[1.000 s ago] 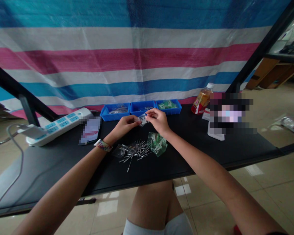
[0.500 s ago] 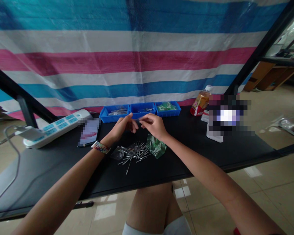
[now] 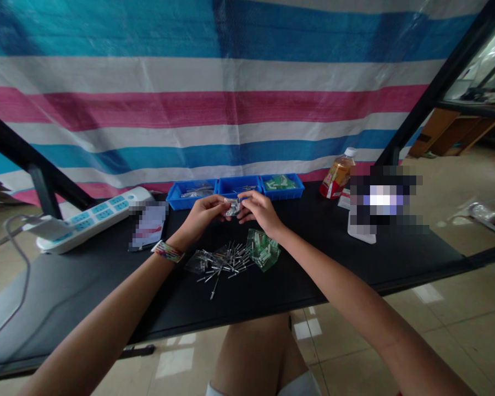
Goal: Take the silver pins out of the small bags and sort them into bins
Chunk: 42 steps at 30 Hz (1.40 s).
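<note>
Both hands meet above the black counter [image 3: 355, 242], the left hand [image 3: 204, 213] and right hand [image 3: 258, 209] pinching a small clear plastic bag [image 3: 233, 207] between their fingertips, just in front of the blue plastic trays [image 3: 235, 187]. It looks light, crinkly and slippery, probably holding small metal parts, so its top edge gives the surest grip. Loose silver pins [image 3: 223, 261] lie below.

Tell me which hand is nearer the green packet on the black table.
Right. The right hand is just above and behind the green packet; the left hand is farther off to its left, both pinching a small clear bag.
</note>
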Motion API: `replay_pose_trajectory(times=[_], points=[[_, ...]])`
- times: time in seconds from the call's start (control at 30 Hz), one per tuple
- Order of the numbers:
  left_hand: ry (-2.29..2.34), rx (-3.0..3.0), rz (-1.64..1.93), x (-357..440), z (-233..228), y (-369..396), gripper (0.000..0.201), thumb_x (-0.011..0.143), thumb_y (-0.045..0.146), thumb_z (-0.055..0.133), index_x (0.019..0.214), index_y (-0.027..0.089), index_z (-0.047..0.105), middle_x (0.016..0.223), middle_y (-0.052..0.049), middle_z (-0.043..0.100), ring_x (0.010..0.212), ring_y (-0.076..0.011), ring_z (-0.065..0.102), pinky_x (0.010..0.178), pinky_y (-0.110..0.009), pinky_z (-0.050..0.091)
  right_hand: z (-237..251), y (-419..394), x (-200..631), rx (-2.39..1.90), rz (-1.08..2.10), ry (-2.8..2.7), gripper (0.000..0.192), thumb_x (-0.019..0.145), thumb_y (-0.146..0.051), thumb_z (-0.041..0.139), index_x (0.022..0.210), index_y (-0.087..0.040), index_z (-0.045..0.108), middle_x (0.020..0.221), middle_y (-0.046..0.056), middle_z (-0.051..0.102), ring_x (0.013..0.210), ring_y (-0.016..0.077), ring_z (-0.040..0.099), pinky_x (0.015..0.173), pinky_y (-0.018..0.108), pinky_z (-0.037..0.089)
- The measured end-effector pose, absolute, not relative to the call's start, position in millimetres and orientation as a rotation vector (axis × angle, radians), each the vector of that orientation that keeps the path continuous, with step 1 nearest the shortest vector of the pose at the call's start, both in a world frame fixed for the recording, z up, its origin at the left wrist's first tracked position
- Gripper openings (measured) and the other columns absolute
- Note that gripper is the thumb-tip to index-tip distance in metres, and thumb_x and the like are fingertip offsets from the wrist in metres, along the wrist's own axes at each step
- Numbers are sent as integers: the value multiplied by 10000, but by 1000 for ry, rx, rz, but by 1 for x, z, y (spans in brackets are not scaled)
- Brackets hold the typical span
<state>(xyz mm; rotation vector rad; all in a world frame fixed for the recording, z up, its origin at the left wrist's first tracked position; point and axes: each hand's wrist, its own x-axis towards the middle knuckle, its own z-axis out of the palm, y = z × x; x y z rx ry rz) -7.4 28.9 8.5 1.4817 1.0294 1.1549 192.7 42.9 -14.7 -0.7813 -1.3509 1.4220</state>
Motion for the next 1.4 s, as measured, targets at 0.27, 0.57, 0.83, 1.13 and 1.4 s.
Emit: replay_pose_trajectory(times=[0.27, 0.57, 0.83, 1.13, 1.4], points=[[1021, 1558, 1127, -5, 11, 24, 272, 810, 441, 851, 880, 191, 769, 798, -41, 734, 703, -179, 696, 623, -271, 536, -17, 39, 191, -770, 1321, -1430, 328, 791, -481, 829, 862, -215, 650, 747, -17, 702, 612, 129, 687, 555, 244, 606], [1068, 1383, 1377, -18, 7, 36, 283, 815, 423, 828, 890, 195, 679, 763, 3, 672, 620, -130, 647, 595, -246, 517, -17, 40, 197, -897, 1262, -1513, 250, 814, -311, 754, 1036, -209, 698, 818, -2, 712, 611, 146, 687, 534, 258, 565], [1266, 1054, 1648, -46, 3, 58, 294, 886, 442, 766, 992, 196, 645, 828, -32, 750, 611, -142, 706, 585, -253, 538, 11, 51, 238, -1111, 1119, -2281, 166, 753, -320, 860, 818, -182, 794, 734, 21, 740, 694, 170, 660, 634, 277, 468], [1247, 1202, 1546, -41, 3, 49, 201, 850, 359, 717, 902, 211, 592, 866, -28, 733, 655, -164, 719, 585, -261, 526, 14, 55, 242, -1065, 1339, -2248, 182, 687, -249, 863, 755, -165, 715, 726, -2, 693, 709, 154, 627, 671, 278, 448], [1007, 1694, 1012, -9, 9, 27, 443, 934, 600, 680, 926, 158, 711, 808, -58, 728, 701, -186, 708, 625, -277, 548, 7, 48, 224, -846, 1499, -1553, 434, 668, -454, 943, 802, -194, 623, 758, -32, 618, 744, 140, 618, 661, 261, 533]])
